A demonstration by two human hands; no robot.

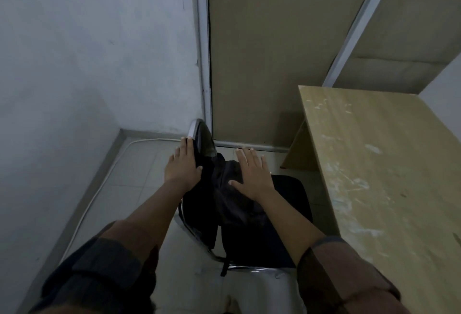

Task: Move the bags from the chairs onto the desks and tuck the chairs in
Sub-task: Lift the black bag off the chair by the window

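A dark backpack (224,199) rests on a black chair (291,214) with a chrome frame, leaning against the chair's backrest. My left hand (183,165) lies flat against the bag's left side, by the backrest edge, fingers together. My right hand (250,174) lies flat on the bag's top right, fingers spread. Neither hand has closed around the bag. A light wooden desk (379,164) stands to the right of the chair, its top bare and scuffed with white marks.
A white wall closes off the left, and a framed panel partition (274,52) stands behind the chair. A white cable (99,189) runs along the tiled floor by the wall. The chair sits between the wall and the desk's side panel.
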